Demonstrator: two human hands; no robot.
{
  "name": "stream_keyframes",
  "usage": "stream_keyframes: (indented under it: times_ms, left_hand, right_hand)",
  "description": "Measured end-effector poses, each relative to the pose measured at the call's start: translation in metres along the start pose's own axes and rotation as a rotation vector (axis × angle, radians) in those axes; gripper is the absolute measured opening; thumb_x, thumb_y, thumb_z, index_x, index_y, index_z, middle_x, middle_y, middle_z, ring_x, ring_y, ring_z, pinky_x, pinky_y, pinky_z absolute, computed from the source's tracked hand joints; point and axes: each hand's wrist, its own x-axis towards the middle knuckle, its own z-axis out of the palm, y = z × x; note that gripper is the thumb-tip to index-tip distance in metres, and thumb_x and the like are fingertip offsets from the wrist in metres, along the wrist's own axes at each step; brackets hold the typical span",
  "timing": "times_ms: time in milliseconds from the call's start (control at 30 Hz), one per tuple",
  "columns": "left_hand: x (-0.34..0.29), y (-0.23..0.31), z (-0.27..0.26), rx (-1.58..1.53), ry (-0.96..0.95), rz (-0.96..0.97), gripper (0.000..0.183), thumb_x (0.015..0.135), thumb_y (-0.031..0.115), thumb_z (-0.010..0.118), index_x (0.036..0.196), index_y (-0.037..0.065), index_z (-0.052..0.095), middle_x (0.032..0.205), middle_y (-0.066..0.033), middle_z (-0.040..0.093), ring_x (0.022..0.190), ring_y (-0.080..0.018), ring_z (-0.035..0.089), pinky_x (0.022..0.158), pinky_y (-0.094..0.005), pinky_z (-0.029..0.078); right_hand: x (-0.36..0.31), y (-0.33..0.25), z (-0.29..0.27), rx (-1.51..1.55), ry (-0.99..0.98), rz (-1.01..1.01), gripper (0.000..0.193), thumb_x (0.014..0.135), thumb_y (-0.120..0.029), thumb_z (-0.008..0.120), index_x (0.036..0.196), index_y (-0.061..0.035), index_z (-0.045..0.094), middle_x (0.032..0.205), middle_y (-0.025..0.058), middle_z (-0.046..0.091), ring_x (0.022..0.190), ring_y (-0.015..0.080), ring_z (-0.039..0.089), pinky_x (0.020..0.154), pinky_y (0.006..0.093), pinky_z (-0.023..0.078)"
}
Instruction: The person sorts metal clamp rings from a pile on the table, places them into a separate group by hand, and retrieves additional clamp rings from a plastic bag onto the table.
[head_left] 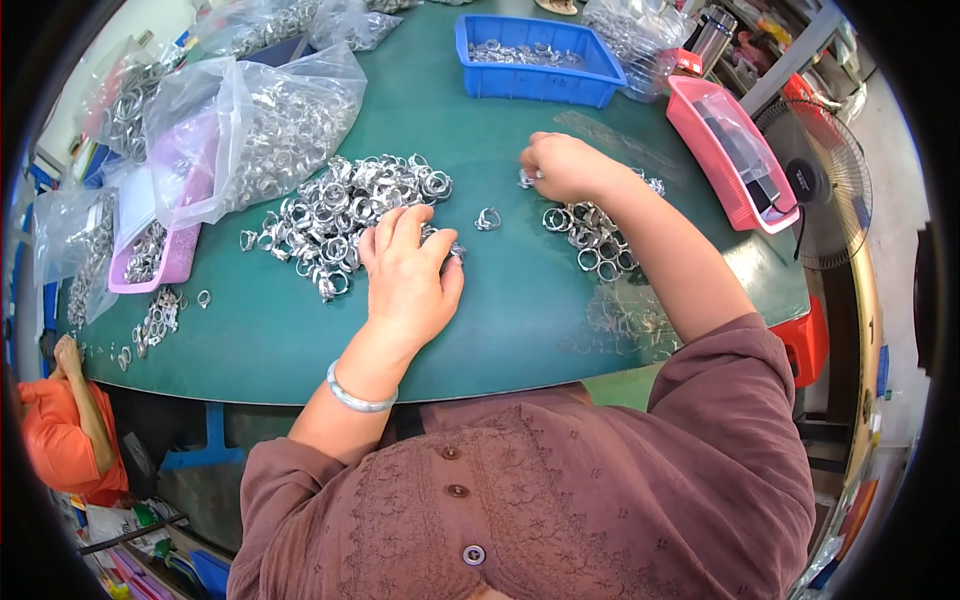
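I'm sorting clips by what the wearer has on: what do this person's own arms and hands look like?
Both the left hand and right hand are ungloved. A smooth, pale grey-blue bangle circles the left wrist; none shows on the right. The brownish-purple sleeves leave the forearms bare.
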Motion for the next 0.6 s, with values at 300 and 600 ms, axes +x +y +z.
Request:
stream_keyframes:
  times_ms: [300, 600]
  left_hand:
    - [0.0, 0.0, -0.004, 0.062, -0.015, -0.003, 0.024, 0.066, 0.007, 0.071, 0.09, 0.006, 0.068, 0.119, -0.014, 0.056, 0.117, -0.0333, 0.046, 0.096, -0.0469, 0.031]
    - [-0.001, 0.001, 0.0, 0.032, 0.001, 0.021, 0.019, 0.066, 0.008, 0.071, 0.085, 0.007, 0.066, 0.117, -0.0144, 0.057, 0.116, -0.0334, 0.047, 0.095, -0.0475, 0.031]
  right_hand:
    - [-0.01, -0.039, 0.004, 0.152, 0.003, -0.313, 0.069, 0.072, -0.016, 0.075, 0.132, -0.0044, 0.043, 0.117, 0.0196, 0.056, 0.11, 0.0373, 0.053, 0.095, 0.0431, 0.044]
    - [0.012, -0.061, 0.024, 0.217, 0.048, -0.273, 0.062, 0.076, -0.009, 0.064, 0.134, -0.0146, 0.043, 0.109, 0.0195, 0.056, 0.099, 0.0376, 0.058, 0.084, 0.0454, 0.048]
